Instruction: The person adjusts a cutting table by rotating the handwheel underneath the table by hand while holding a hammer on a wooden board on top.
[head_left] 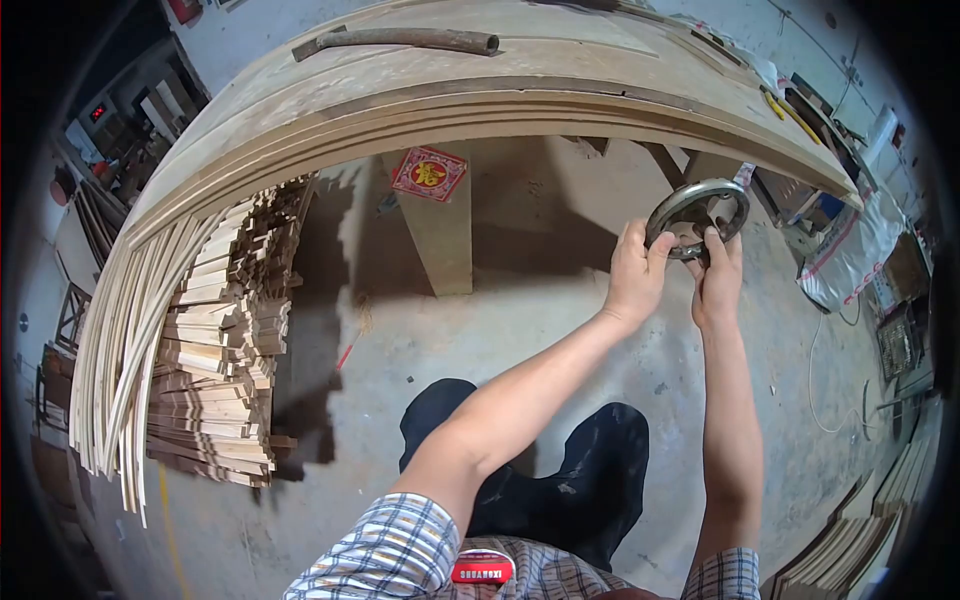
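A round metal handwheel (741, 212) with a shiny rim is held out in front of me, just below the right part of the table's front edge. My left hand (637, 268) is closed around the left side of its rim. At the lower right of the rim, my right hand (719, 277) grips with the thumb laid up over the inner side. The fingers behind the wheel are partly hidden. Whether the wheel is fixed to anything behind it, I cannot tell.
A wide wooden table (560, 65) bears a rusty pipe (420, 39). Stacked wood strips (215, 340) stand at the left. Beneath the table is a board (440, 245) with a red square print (430, 174). A white sack (850, 260) and more strips (835, 550) lie right.
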